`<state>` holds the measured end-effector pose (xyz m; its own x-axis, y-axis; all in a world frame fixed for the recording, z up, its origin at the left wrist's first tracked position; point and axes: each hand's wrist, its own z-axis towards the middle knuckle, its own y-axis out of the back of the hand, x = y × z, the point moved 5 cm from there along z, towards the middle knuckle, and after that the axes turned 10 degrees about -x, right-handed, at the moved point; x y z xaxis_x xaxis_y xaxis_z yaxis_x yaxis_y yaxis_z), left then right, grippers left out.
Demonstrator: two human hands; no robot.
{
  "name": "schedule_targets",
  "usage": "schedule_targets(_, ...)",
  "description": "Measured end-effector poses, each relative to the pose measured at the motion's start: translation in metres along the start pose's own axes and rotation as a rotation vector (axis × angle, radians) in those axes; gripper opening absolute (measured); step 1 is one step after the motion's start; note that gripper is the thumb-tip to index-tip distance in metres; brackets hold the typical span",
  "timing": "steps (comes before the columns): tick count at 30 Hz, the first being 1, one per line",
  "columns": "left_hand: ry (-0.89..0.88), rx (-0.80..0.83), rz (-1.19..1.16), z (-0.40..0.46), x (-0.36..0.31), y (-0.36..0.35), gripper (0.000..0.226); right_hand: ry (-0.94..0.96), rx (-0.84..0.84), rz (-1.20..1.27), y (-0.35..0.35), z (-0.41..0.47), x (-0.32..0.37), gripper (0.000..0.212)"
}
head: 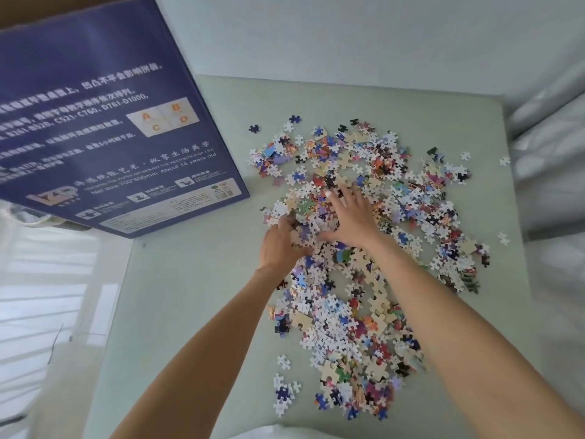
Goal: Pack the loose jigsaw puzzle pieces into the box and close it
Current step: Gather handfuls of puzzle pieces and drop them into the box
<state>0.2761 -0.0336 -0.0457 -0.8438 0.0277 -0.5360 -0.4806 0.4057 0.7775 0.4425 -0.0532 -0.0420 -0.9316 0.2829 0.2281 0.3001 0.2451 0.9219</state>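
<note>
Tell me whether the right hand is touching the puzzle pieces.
Touching. The head view shows the right hand lying flat, fingers spread, on the puzzle pieces, no gap under the palm.

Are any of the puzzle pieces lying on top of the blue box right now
No, the puzzle pieces all lie spread on the pale green table, while the blue box beside them has none on its printed face.

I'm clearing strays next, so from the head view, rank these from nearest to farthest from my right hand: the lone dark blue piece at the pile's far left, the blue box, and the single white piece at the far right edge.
From the right hand:
1. Lone dark blue piece, up and left.
2. Blue box, far left; its near corner is about as close, hard to call.
3. Single white piece, far right.
</note>
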Motion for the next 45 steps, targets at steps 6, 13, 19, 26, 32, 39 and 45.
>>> schedule_targets(6,-0.05,0.027,0.017,-0.005,0.001,0.003,0.055,0.083,-0.085,-0.014,-0.004,-0.018,0.015,0.083)
schedule_targets(13,-0.063,0.019,-0.034,-0.01,0.006,0.015,0.03,0.061,-0.145,0.161,-0.006,-0.038,0.029,0.052)
schedule_targets(19,-0.062,0.014,0.001,-0.014,0.019,0.024,0.026,-0.019,-0.185,0.288,-0.001,-0.047,0.026,0.049)
schedule_targets(26,-0.079,0.17,0.0,-0.021,0.023,0.024,0.056,-0.062,-0.221,0.339,0.008,-0.053,0.023,0.042)
schedule_targets(32,-0.023,0.212,-0.016,-0.022,0.019,0.016,0.068,-0.067,-0.223,0.274,0.01,-0.056,0.024,0.041)
schedule_targets(39,0.028,0.096,-0.084,-0.023,0.014,0.015,0.043,-0.022,-0.236,0.27,0.016,-0.062,0.028,0.038)
schedule_targets(45,-0.017,-0.015,-0.186,-0.027,0.021,0.034,0.025,0.037,-0.364,0.333,0.027,-0.076,0.032,0.037)
